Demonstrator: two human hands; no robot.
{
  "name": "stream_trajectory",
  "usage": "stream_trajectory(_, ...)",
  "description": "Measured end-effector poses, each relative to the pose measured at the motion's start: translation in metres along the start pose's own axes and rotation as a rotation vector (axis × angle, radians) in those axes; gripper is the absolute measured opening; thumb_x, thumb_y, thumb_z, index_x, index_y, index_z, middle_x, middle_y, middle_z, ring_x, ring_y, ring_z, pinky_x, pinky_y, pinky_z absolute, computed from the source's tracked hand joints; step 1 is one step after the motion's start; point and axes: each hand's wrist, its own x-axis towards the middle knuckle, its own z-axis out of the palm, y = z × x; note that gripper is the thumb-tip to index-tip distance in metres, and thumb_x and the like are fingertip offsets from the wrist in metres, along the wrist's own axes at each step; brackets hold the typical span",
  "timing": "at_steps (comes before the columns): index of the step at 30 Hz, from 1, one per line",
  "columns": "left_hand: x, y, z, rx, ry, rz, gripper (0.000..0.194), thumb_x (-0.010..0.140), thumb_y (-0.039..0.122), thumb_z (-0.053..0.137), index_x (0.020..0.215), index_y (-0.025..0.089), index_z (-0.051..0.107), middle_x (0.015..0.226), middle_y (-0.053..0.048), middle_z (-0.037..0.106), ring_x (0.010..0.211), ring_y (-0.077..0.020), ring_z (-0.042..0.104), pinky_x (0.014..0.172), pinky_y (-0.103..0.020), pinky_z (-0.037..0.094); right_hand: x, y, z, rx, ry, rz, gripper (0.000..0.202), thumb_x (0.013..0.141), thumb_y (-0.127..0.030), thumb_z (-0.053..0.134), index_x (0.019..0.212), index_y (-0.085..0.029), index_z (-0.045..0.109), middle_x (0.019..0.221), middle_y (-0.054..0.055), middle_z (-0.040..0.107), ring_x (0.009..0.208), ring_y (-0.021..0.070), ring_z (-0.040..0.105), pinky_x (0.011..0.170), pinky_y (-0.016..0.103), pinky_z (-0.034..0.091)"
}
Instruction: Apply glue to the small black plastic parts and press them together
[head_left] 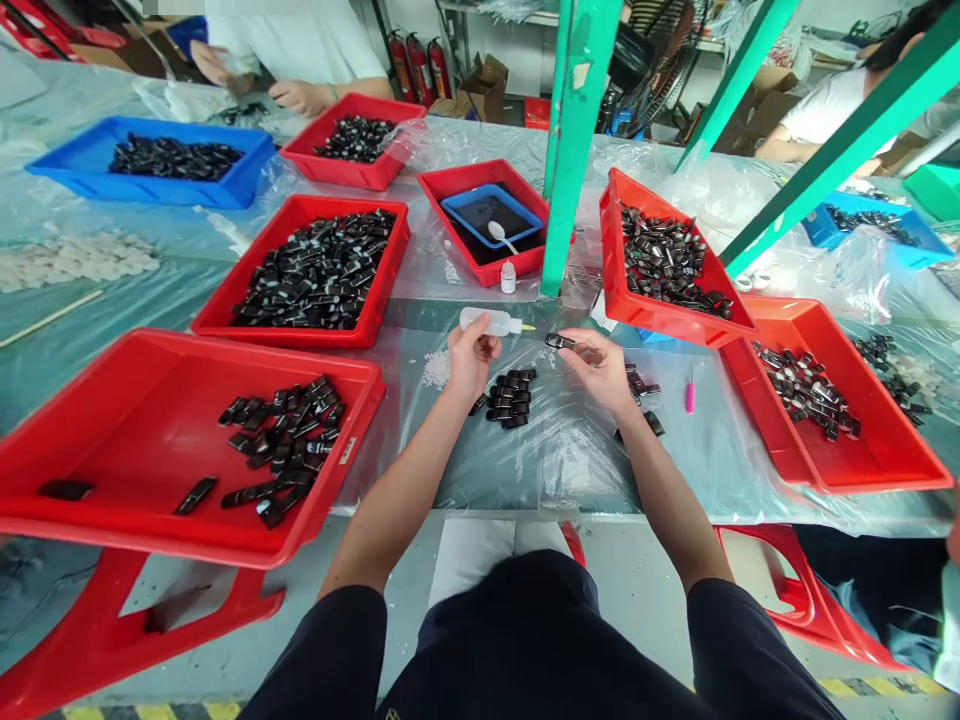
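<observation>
My left hand [471,358] is closed around a translucent squeeze bottle [487,321], whose thin yellowish tip points right. Just right of that tip, my right hand [598,368] pinches a small glossy black part [559,341] with a light outline; its exact kind I cannot make out. The bottle tip and the part look slightly apart. Between my forearms, a block of similar black parts [511,398] lies in rows on the plastic sheet. More black parts [651,424] lie by my right wrist, partly hidden by it. Small whitish bits [436,369] are scattered left of my left hand.
Red trays of black parts stand left [150,420], behind [390,300] and right [885,400]. A green post [562,200] rises beyond my hands, near a small white bottle [508,278]. A pink-handled tool [690,396] lies right. Other people [307,50] sit across the table.
</observation>
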Motion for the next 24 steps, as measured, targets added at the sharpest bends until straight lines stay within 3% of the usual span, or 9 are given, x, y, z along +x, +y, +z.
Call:
stream_trajectory(4, 0.003, 0.002, 0.001, -0.041, 0.04, -0.036, 0.036, 0.072, 0.045, 0.081, 0.063, 0.018, 0.059, 0.052, 0.004, 0.046, 0.042, -0.0063, 0.041, 0.042, -0.023, 0.03, -0.008, 0.003, 0.013, -0.149, -0.195, -0.061, 0.029, 0.091, -0.044, 0.072, 0.11, -0.023, 0.077, 0.097, 0.005, 0.074, 0.071, 0.0139, 0.059, 0.058, 0.027, 0.044)
stream_trajectory(8, 0.003, 0.003, 0.001, -0.069, 0.041, -0.051, 0.04, 0.076, 0.048, 0.081, 0.064, 0.017, 0.058, 0.051, 0.004, 0.045, 0.041, -0.006, 0.041, 0.042, -0.023, 0.029, -0.02, 0.007, 0.033, -0.312, -0.41, -0.156, 0.022, 0.097, -0.038, 0.066, 0.112, -0.025, 0.077, 0.105, 0.007, 0.074, 0.082, 0.0181, 0.064, 0.075, 0.032, 0.052)
stream_trajectory(11, 0.002, 0.004, 0.001, -0.076, 0.05, -0.032, 0.043, 0.077, 0.049, 0.082, 0.063, 0.017, 0.056, 0.052, 0.004, 0.045, 0.041, -0.0059, 0.041, 0.042, -0.023, 0.029, -0.024, 0.008, 0.041, -0.391, -0.498, -0.192, 0.024, 0.099, -0.04, 0.064, 0.113, -0.026, 0.076, 0.111, 0.009, 0.072, 0.09, 0.0208, 0.066, 0.083, 0.035, 0.053)
stream_trajectory(14, 0.002, 0.007, 0.003, -0.058, 0.068, -0.053, 0.045, 0.08, 0.05, 0.081, 0.063, 0.017, 0.055, 0.052, 0.004, 0.046, 0.042, -0.0062, 0.042, 0.044, -0.023, 0.031, -0.02, 0.01, 0.039, -0.407, -0.469, -0.189, 0.03, 0.098, -0.047, 0.064, 0.116, -0.025, 0.074, 0.108, 0.009, 0.071, 0.083, 0.0201, 0.063, 0.079, 0.034, 0.052)
stream_trajectory(19, -0.002, 0.01, 0.006, -0.052, 0.112, -0.07, 0.044, 0.075, 0.047, 0.082, 0.064, 0.02, 0.049, 0.052, 0.005, 0.043, 0.043, -0.0059, 0.039, 0.042, -0.024, 0.028, -0.014, 0.013, 0.03, -0.435, -0.25, -0.144, 0.029, 0.103, -0.043, 0.055, 0.104, -0.021, 0.074, 0.091, 0.005, 0.07, 0.07, 0.0168, 0.055, 0.074, 0.031, 0.048)
stream_trajectory(22, 0.003, 0.01, 0.004, -0.041, 0.13, -0.028, 0.041, 0.071, 0.044, 0.081, 0.067, 0.021, 0.047, 0.054, 0.006, 0.043, 0.045, -0.0056, 0.038, 0.042, -0.022, 0.027, -0.005, 0.005, 0.013, -0.551, -0.203, -0.088, 0.027, 0.105, -0.035, 0.052, 0.103, -0.018, 0.074, 0.094, 0.005, 0.072, 0.076, 0.016, 0.06, 0.077, 0.028, 0.046)
stream_trajectory(24, 0.007, 0.008, 0.002, -0.045, 0.087, -0.021, 0.039, 0.071, 0.043, 0.079, 0.068, 0.021, 0.047, 0.054, 0.007, 0.043, 0.045, -0.0059, 0.04, 0.044, -0.022, 0.029, -0.001, -0.005, -0.006, -0.683, -0.241, -0.009, 0.024, 0.104, -0.031, 0.053, 0.103, -0.018, 0.074, 0.098, 0.006, 0.073, 0.083, 0.0167, 0.063, 0.078, 0.027, 0.045)
